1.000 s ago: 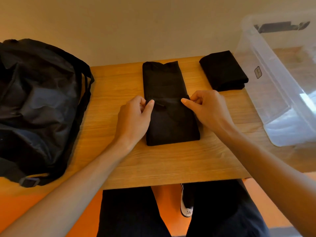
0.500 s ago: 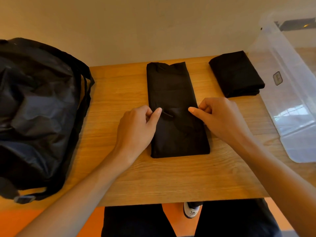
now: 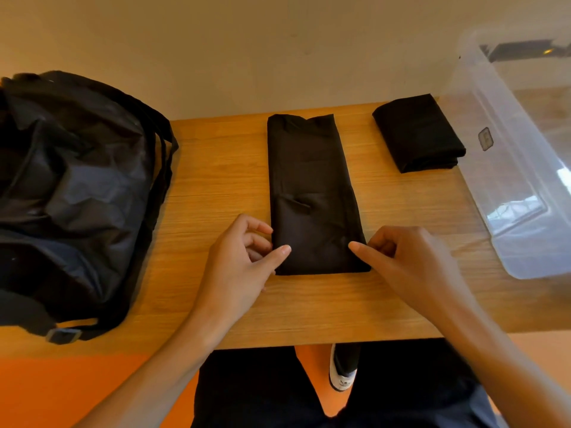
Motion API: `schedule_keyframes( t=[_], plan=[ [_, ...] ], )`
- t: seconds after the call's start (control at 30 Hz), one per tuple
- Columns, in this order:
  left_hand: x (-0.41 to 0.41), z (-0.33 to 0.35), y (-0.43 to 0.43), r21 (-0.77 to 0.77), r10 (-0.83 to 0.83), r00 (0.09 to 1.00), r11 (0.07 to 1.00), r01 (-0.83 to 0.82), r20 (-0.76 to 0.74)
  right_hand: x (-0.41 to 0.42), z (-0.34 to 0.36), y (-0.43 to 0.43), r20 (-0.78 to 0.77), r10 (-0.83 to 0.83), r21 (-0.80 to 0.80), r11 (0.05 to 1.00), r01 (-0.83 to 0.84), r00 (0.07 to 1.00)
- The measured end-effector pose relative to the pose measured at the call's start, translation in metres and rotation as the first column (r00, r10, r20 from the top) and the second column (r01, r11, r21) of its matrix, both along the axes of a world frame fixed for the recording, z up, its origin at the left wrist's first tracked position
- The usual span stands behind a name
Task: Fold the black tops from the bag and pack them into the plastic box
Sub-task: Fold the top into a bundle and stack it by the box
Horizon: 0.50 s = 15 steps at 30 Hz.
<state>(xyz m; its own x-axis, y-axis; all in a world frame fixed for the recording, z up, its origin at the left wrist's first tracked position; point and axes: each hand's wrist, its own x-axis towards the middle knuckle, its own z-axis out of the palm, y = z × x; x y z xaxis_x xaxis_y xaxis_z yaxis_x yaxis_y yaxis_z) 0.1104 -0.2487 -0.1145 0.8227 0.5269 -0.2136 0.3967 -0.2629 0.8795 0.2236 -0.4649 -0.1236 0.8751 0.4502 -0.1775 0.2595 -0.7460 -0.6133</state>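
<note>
A black top point(image 3: 309, 180), folded into a long narrow strip, lies lengthwise in the middle of the wooden table point(image 3: 216, 186). My left hand point(image 3: 241, 267) pinches its near left edge, thumb on top of the cloth and fingers curled at the side. At the near right edge my right hand point(image 3: 411, 264) pinches it the same way. A second black top point(image 3: 417, 131), folded into a small square, rests at the back right, against the clear plastic box point(image 3: 500, 143). The black bag point(image 3: 71, 193) slumps on the table's left end.
The plastic box stands at the right end of the table and overhangs its near edge. A beige wall runs directly behind the table. My legs and one shoe point(image 3: 343, 372) show below the front edge, over an orange floor.
Both hands slid along the strip's edges from its middle toward its near end. The camera view also shifted a little.
</note>
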Motion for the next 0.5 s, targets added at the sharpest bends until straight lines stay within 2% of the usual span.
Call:
schedule_keyframes(
  t=[0.1, 0.33, 0.4, 0.43, 0.5],
  plan=[
    [-0.006, -0.002, -0.004, 0.035, 0.032, 0.999, 0.999, -0.032, 0.012, -0.006, -0.002, -0.002, 0.033, -0.005, 0.026, 1.0, 0.004, 0.999],
    [-0.021, -0.005, -0.012, 0.136, 0.018, 1.0, 0.991, -0.019, 0.006, -0.02, -0.003, -0.009, 0.093, 0.034, -0.048, 0.998, -0.029, 0.995],
    [-0.025, -0.005, -0.015, 0.248, 0.009, 0.999, 0.968, -0.017, 0.037, -0.02, 0.002, -0.005, 0.265, 0.017, -0.041, 0.999, -0.007, 0.964],
    [-0.027, -0.004, -0.016, 0.353, -0.01, 0.997, 0.936, -0.016, 0.073, -0.018, 0.005, 0.001, 0.372, 0.017, -0.003, 1.0, -0.018, 0.928],
    [-0.031, -0.004, -0.021, 0.567, -0.106, 0.987, 0.824, 0.017, 0.124, -0.009, 0.012, 0.025, 0.489, 0.089, 0.052, 0.99, -0.131, 0.868]
  ],
)
